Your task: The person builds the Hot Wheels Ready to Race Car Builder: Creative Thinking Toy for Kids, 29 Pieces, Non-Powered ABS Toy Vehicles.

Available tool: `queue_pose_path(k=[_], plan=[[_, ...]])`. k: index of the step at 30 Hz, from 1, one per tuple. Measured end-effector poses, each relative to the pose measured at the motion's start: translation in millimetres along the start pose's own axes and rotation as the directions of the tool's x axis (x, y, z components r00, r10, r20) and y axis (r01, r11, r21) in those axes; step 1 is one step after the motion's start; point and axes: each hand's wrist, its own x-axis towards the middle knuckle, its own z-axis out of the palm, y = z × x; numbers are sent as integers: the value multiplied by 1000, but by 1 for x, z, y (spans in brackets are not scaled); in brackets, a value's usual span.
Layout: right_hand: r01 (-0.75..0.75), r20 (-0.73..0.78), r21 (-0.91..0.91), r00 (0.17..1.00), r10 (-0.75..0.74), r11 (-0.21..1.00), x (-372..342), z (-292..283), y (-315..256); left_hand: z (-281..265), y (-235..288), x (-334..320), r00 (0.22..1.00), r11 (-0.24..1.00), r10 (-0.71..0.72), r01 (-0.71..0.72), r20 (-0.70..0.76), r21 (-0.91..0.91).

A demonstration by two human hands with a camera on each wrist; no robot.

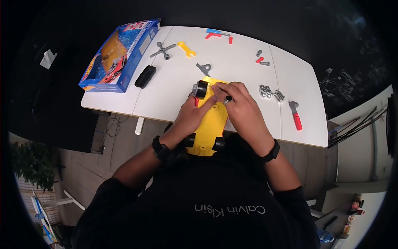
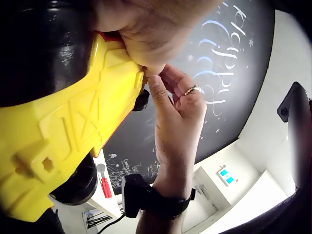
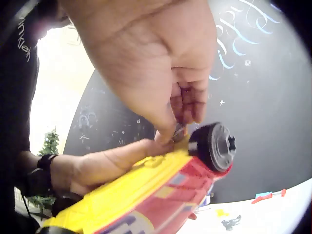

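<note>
A toy car lies with its yellow underside (image 1: 209, 124) facing up, held off the table near the person's body. The left hand (image 1: 188, 118) grips its side beside a black wheel (image 1: 202, 89), thumb across the underside. At the car's far end, the right hand (image 1: 244, 110) pinches a small greyish piece (image 3: 179, 134) against the underside; fingers hide most of it. Two more black wheels (image 1: 190, 140) (image 1: 218, 143) sit at the near end. In the right wrist view, the car's red side (image 3: 170, 197) and a grey-hubbed wheel (image 3: 214, 146) show.
On the white table (image 1: 248, 41) are a blue box (image 1: 141, 52), black case (image 1: 145, 76), grey cross wrench (image 1: 163, 50), yellow wrench (image 1: 186, 49), grey part (image 1: 204, 69), blue-and-red tool (image 1: 213, 31), small red and grey pieces (image 1: 260, 60), silver parts (image 1: 265, 91) and red-handled tool (image 1: 297, 122).
</note>
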Motion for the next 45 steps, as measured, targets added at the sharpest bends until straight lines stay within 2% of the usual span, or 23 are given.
queue_pose_path(k=[4,6,7,8,9,12,13,15,17,20,24,27,29,31,33,34,36,37,40,41,42,44,45], plan=[[-29,31,17,999,29,999,-9,13,7,6,-8,0,999,997,45,-45,10,-69],[-121,-13,13,993,121,993,-11,22,4,8,-12,-2,998,995,57,-56,8,-87],[-124,-13,9,992,124,992,-8,20,0,9,-13,-2,1000,998,13,-12,15,-66],[-202,1,-20,979,202,979,-5,16,-4,9,-15,-2,999,999,-29,30,21,-45],[-278,13,-51,960,278,959,-3,14,-5,9,-17,-1,999,999,-26,27,24,-46],[-341,23,-50,939,342,939,-1,13,1,11,-22,-3,997,995,26,-18,74,-100],[-338,24,-50,940,340,940,1,18,4,14,-22,-5,998,998,48,-46,47,-45],[-240,-232,-150,952,202,959,4,32,9,17,-19,-10,997,997,71,-71,17,11],[-236,-233,-194,954,189,952,4,33,5,18,-9,-15,976,970,217,-219,30,107],[-240,-200,-224,960,196,945,-2,37,-2,11,8,-21,972,943,233,-234,33,235],[-262,-99,-130,963,250,956,-8,43,-7,6,10,-19,991,986,131,-132,9,107],[-254,-15,-213,966,257,943,-10,38,-8,6,-6,-11,976,977,208,-205,-57,61],[-252,-16,-246,966,256,936,-14,37,-11,6,-14,-6,982,984,169,-172,-91,-34],[-249,-15,-279,967,255,927,-16,37,-12,5,-17,-2,984,988,147,-151,-96,-41],[-266,-147,-351,963,228,898,-19,37,-11,5,-16,-2,987,990,124,-129,-101,-49],[-265,-146,-351,963,227,898,-23,37,-8,4,-9,-3,990,993,95,-102,-104,-63],[-184,-276,-207,953,123,961,-31,38,-2,2,-1,-4,992,994,67,-76,-109,-77],[-184,-296,-179,947,126,966,-28,34,-3,0,2,-4,991,993,79,-87,-105,-80],[-133,-243,-129,965,99,983,-8,20,-1,0,8,-5,991,988,99,-108,-86,-114],[-80,-177,-253,984,35,964,-1,18,3,1,9,-5,991,982,109,-118,-73,-146],[-83,-179,-254,983,38,964,1,18,6,1,6,-4,991,982,109,-119,-71,-144],[-14,-143,-274,989,-26,962,1,17,12,4,2,-3,971,980,201,-200,-133,20],[-12,-147,-278,989,-30,961,1,15,11,3,1,-5,969,978,207,-206,-134,21]])
